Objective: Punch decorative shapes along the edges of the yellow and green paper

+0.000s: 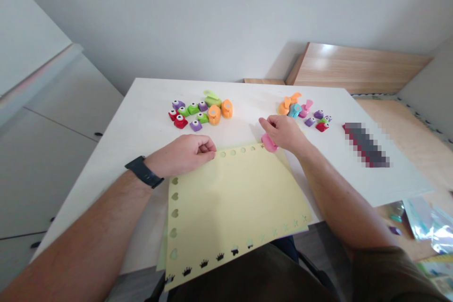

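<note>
Left cluster: eight small punches (pixel 180 123) (three purple, three green, two red), two larger orange punches (pixel 214 118), one light-green lever punch (pixel 213 101); pink punches (pixel 269 144), two overall. Yellow sheet (pixel 233 198), one, five heart cut-outs (pixel 174 213) visible; left hand (pixel 189 152), one; right hand (pixel 283 131), one.

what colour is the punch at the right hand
The punch is pink, best seen in the head view.

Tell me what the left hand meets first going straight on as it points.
Probably the pink rounded plastic punch at the far edge of the pale yellow paper sheet, or the right hand at that punch; depth leaves unclear which comes first.
</note>
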A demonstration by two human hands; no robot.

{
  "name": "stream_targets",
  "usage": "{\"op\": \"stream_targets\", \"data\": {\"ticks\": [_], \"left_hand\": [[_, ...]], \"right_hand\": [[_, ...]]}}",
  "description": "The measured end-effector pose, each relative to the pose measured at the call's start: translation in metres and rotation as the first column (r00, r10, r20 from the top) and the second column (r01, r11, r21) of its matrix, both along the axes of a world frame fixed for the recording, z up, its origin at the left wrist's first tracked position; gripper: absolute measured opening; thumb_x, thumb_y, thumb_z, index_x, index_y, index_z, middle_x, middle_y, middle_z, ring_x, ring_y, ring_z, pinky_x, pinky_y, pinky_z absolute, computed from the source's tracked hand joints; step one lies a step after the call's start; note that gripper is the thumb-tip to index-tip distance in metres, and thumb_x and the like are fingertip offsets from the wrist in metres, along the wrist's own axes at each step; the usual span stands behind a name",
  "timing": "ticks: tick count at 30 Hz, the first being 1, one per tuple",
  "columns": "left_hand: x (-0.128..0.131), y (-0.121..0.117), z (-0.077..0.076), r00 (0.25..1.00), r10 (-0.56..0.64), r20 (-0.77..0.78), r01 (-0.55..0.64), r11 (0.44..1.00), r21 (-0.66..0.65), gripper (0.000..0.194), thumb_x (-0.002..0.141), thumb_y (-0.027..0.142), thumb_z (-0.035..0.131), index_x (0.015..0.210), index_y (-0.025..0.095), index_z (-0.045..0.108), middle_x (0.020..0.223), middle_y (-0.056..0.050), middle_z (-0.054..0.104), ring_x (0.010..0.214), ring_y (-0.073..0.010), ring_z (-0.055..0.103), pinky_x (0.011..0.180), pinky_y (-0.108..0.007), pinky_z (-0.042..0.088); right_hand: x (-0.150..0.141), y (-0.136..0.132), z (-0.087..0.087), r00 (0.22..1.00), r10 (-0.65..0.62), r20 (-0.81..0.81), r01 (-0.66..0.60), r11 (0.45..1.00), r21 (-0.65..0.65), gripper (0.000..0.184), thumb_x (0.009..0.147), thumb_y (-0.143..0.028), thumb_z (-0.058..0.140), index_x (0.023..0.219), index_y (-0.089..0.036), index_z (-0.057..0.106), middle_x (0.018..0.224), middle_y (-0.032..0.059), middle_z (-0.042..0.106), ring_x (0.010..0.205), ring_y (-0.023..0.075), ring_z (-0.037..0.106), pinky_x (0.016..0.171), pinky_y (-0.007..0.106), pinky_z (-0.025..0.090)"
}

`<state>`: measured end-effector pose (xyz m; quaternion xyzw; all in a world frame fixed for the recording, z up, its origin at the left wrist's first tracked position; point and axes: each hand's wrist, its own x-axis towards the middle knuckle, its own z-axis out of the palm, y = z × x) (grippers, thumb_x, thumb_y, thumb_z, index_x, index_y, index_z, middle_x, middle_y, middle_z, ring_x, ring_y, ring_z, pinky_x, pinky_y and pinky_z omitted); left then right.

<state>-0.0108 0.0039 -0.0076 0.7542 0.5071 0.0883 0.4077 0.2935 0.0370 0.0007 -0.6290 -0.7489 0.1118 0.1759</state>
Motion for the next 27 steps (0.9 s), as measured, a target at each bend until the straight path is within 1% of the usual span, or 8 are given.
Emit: {"op": "stream_targets", "data": {"ticks": [6,8,11,14,19,23,27], "left_hand": [[0.000,0.000,0.000,1.000,-0.005,-0.012,0.005,1.000,0.015,0.022,0.086,0.044,0.058,0.092,0.024,0.066,0.083,0.002,0.075,0.074,-0.0158,0.069,0.065,-0.025,0.051],[0.001,0.000,0.001,1.000,-0.002,-0.012,0.002,1.000,0.010,0.022,0.086,0.043,0.058,0.092,0.024,0.066,0.083,0.002,0.075,0.074,-0.0158,0.069,0.065,-0.025,0.051],[0.001,-0.001,0.002,1.000,0.002,-0.008,-0.002,1.000,0.009,0.022,0.085,0.043,0.058,0.091,0.024,0.066,0.083,0.002,0.075,0.075,-0.0160,0.069,0.065,-0.025,0.052],[0.002,-0.001,0.002,1.000,0.006,-0.005,-0.006,1.000,0.007,0.021,0.084,0.042,0.058,0.090,0.023,0.066,0.082,0.002,0.075,0.074,-0.0163,0.069,0.064,-0.025,0.052],[0.002,-0.001,0.002,1.000,0.012,0.001,-0.012,1.000,0.015,0.021,0.083,0.042,0.058,0.089,0.024,0.066,0.081,0.002,0.074,0.073,-0.0157,0.068,0.064,-0.024,0.051],[0.002,-0.001,0.003,1.000,0.012,-0.010,-0.011,1.000,0.020,0.021,0.082,0.042,0.058,0.089,0.023,0.066,0.081,0.002,0.074,0.073,-0.0156,0.068,0.063,-0.024,0.051],[0.002,-0.001,0.003,1.000,0.006,-0.020,-0.006,0.999,0.034,0.022,0.083,0.042,0.057,0.089,0.023,0.066,0.081,0.002,0.074,0.074,-0.0158,0.068,0.064,-0.024,0.051]], "right_hand": [[0.001,0.002,-0.002,1.000,0.014,0.014,-0.014,0.999,-0.039,0.050,0.096,-0.048,0.041,0.057,-0.019,0.049,0.051,-0.0017,0.049,0.051,0.0107,0.040,0.054,0.028,0.025],[0.002,0.004,-0.004,1.000,0.003,0.023,-0.002,0.999,-0.051,0.045,0.095,-0.046,0.042,0.060,-0.019,0.052,0.055,-0.0010,0.053,0.053,0.0112,0.043,0.055,0.028,0.026],[0.003,0.006,-0.006,0.998,-0.044,0.040,0.046,0.996,-0.071,0.034,0.092,-0.041,0.045,0.069,-0.019,0.059,0.066,0.0012,0.063,0.060,0.0126,0.049,0.057,0.026,0.030],[0.004,0.008,-0.008,0.994,-0.063,0.084,0.071,0.993,-0.099,0.029,0.090,-0.037,0.046,0.075,-0.019,0.063,0.073,0.0031,0.068,0.064,0.0141,0.053,0.058,0.026,0.032],[0.001,0.011,-0.011,0.973,0.005,0.231,0.023,0.993,-0.115,0.033,0.093,-0.033,0.040,0.082,-0.018,0.067,0.083,0.0074,0.073,0.071,0.0172,0.059,0.060,0.028,0.033],[-0.005,0.013,-0.011,0.911,0.061,0.408,-0.009,0.992,-0.128,0.039,0.098,-0.031,0.033,0.094,-0.016,0.068,0.097,0.0137,0.074,0.083,0.0223,0.065,0.065,0.030,0.036],[-0.007,0.013,-0.009,0.872,0.128,0.472,-0.049,0.983,-0.176,0.041,0.102,-0.029,0.028,0.104,-0.013,0.065,0.101,0.0178,0.072,0.090,0.0253,0.067,0.072,0.032,0.040]]}}
